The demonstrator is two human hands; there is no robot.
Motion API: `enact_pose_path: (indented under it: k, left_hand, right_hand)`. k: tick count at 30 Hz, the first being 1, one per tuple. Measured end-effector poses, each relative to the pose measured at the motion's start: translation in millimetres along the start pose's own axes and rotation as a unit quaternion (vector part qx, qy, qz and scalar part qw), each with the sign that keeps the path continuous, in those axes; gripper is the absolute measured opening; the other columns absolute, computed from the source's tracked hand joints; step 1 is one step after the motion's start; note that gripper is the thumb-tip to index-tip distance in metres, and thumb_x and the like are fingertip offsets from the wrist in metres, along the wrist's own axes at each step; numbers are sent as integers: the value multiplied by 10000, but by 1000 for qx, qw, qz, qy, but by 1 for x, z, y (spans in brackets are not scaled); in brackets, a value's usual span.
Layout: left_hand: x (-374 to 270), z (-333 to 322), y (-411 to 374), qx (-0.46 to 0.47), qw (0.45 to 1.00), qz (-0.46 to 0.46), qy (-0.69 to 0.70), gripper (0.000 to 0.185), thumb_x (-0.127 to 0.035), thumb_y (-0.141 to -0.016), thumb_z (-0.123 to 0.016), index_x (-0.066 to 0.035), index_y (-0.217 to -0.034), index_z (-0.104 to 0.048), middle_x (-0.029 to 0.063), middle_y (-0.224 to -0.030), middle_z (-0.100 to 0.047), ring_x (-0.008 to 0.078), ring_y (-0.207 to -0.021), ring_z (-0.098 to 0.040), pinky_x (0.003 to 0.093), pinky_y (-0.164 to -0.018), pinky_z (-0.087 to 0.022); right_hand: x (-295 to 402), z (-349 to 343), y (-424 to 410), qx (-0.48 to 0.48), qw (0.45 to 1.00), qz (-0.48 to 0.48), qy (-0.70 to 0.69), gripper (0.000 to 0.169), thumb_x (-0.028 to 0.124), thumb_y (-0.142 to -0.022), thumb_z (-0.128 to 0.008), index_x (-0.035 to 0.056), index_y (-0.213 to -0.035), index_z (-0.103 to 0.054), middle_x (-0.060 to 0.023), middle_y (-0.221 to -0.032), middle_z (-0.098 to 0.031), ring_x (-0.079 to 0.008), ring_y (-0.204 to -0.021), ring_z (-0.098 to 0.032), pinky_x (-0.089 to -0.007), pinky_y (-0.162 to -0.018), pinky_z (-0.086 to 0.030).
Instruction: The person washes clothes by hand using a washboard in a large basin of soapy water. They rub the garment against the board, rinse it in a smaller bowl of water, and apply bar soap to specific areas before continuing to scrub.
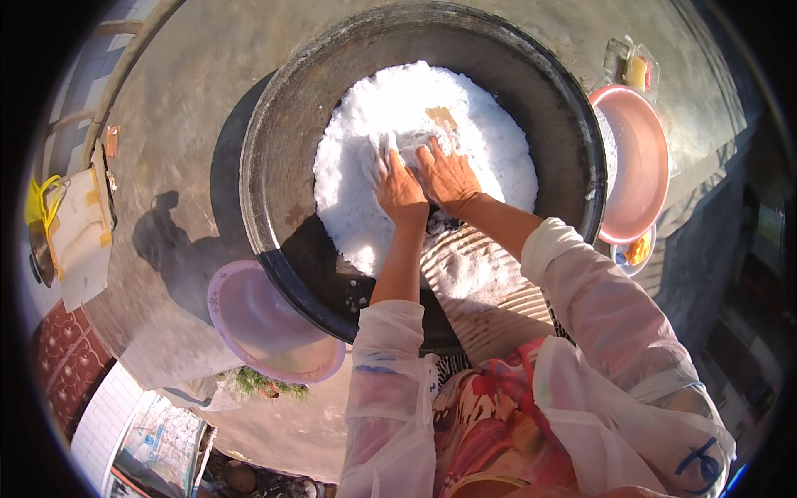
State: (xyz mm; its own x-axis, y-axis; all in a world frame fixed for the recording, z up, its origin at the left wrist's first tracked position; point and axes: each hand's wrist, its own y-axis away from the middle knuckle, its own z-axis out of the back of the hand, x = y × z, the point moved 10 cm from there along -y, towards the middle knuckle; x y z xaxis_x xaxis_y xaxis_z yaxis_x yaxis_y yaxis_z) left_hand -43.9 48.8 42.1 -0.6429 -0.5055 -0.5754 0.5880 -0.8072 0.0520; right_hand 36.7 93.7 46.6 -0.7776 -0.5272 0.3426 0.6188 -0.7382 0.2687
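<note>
A large dark round tub stands before me, with thick white suds heaped in it. My left hand lies palm down in the suds, its fingertips coated in foam. Close beside it, my right hand also presses down into the foam. Whether the fingers grip anything under the suds is hidden. Something dark, perhaps wet cloth, shows just below the right wrist. A ridged washboard slants from the tub's near side into the foam, with suds on its ridges. A small brownish patch shows beyond my fingers.
A pink basin with some foam stands against the tub's right side. Behind it lie bars, perhaps soap, on clear plastic. A small bowl holds something orange. At the lower left, a lilac basin with cloudy liquid touches the tub.
</note>
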Motion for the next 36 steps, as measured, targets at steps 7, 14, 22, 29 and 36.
enact_pose_path:
  k: [7, 14, 22, 29, 36]
  left_hand:
    - [-27, 25, 106, 59, 986, -102, 121, 393, -96, -868, -443, 24, -1242, -457, 260, -1242, -481, 428, -1148, -457, 432, -960, -378]
    - [1, -13, 15, 46, 996, 14, 81, 416, -94, -883, -422, -31, -1290, -367, 241, -993, -598, 408, -904, -548, 478, -798, -412]
    - [-27, 32, 104, 74, 989, -83, 100, 283, -141, -877, -422, 22, -1086, -518, 253, -1059, -597, 417, -976, -553, 467, -880, -413]
    - [6, -14, 28, 42, 999, -2, 10, 369, -241, -906, -476, 13, -1172, -504, 266, -960, -611, 403, -845, -584, 481, -781, -448]
    - [16, -20, 78, 190, 752, 235, 586, 678, -539, -969, -253, 0, -1354, -397, 99, -1275, -515, 187, -1142, -493, 355, -986, -373]
  right_hand:
    - [-10, -9, 102, 0, 992, 90, -89, 304, 243, -846, -589, 64, -1090, -562, -230, -1190, -526, -396, -1123, -492, -478, -889, -441]
    - [-5, 1, 7, -52, 994, 60, 75, 335, 254, -858, -512, 61, -1131, -482, -180, -1280, -453, -386, -1188, -420, -442, -807, -441]
    - [-7, -13, 105, 23, 991, 132, -20, 342, 204, -814, -624, 98, -1129, -544, -197, -1250, -499, -410, -1185, -457, -481, -922, -434]
    - [-7, 6, 6, -32, 998, 37, 28, 293, 165, -818, -502, 67, -1092, -478, -165, -1208, -480, -338, -1117, -461, -452, -811, -452]
    - [-6, -6, 62, 164, 980, 108, 40, 699, 515, -809, -598, 100, -1325, -378, -151, -1369, -392, -388, -1277, -364, -476, -1010, -371]
